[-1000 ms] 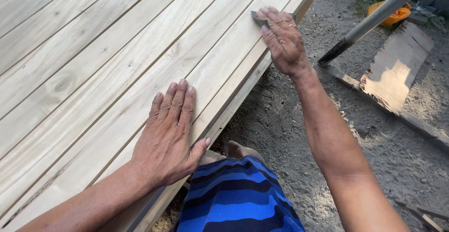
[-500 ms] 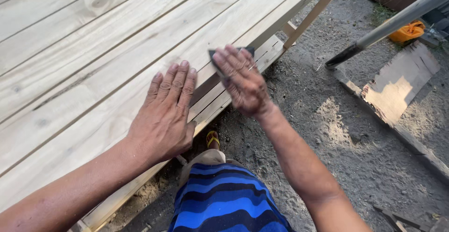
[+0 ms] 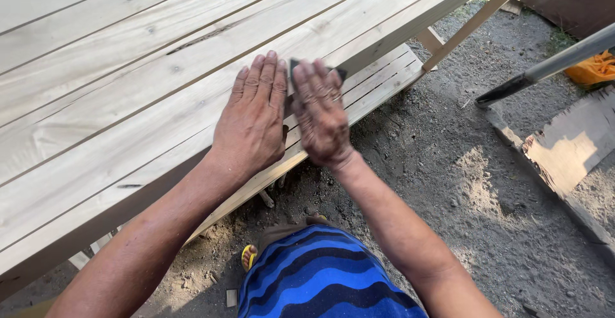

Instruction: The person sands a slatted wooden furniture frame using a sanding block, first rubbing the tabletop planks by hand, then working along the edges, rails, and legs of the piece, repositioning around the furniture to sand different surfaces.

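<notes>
Our right hand (image 3: pixel 320 116) presses flat on dark sandpaper (image 3: pixel 296 68) at the plank surface's (image 3: pixel 128 68) edge. Our left hand (image 3: pixel 253 116) lies spread just beside it.

The surface (image 3: pixel 128 68) is pale, creamy wood with fine grain lines and a few dark knots. At its near edge, a dark grey sanding sheet (image 3: pixel 337 73) shows. Below that edge, the garment (image 3: pixel 320 276) bears wavy bright blue and navy stripes; the ground (image 3: pixel 461 183) is dusty grey-brown, and an orange object (image 3: pixel 592 68) lies farther right.
</notes>
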